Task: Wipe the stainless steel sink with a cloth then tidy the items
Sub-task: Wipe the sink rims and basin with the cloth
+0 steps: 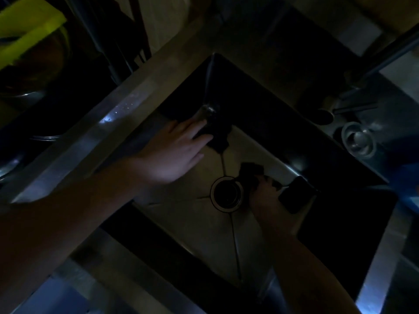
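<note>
Dim light swallows the sink [140, 105] walls. At centre frame my left hand [172, 152] lies flat on a dark cloth [218, 134]; my right hand [265, 196] clutches another dark wad [250, 172] beside the drain [226, 193]. A phone-like slab [294, 193] is indistinct.

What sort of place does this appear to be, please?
Most likely a dimly lit kitchen: a square stainless steel sink with a round drain, and a faucet at its far edge.

Dark cloth [218, 134] under my left hand [172, 152], grey steel sink [195, 214], yellow-green board [25, 26] and blue tub [405, 177] nearby.
</note>
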The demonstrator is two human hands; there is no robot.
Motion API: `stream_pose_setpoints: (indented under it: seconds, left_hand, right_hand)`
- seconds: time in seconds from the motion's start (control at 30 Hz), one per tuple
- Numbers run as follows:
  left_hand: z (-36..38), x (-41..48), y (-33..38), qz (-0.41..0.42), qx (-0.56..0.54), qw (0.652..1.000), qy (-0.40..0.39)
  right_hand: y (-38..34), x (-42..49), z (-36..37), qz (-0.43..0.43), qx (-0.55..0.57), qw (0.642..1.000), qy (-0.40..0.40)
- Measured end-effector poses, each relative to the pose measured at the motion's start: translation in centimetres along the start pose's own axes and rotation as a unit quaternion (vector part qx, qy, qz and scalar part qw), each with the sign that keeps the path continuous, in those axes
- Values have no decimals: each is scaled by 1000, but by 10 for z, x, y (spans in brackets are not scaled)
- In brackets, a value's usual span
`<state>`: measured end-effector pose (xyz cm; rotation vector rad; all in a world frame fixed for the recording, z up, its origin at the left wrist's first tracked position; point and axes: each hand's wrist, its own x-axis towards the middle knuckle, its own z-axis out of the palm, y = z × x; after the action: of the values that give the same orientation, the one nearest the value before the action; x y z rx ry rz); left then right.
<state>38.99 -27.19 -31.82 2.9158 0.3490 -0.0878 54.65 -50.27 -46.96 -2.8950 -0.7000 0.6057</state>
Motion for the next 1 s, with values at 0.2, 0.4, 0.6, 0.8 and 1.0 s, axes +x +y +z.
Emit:
stream_pose_setpoints:
  seconds: [0.2,0.4,0.6,0.8,1.0]
  left_hand:
    - [6,-28,18,28,-18,999,1]
    - [22,-70,39,-3,-70,996,-51]
    - [18,-116,62,-24,-80,994,-70]
    - [22,-148,71,-28,-98,992,-80]
    - [23,-161,76,-30,-125,989,-77]
  right_hand:
    - [32,-54,9,-85,-33,995,-30]
    - [35,-35,4,60,143,987,-31]
    - [-2,-97,27,163,203,965,-28]
    - [-10,-119,35,16,144,974,-177]
    - [34,-112,15,236,259,936,-20]
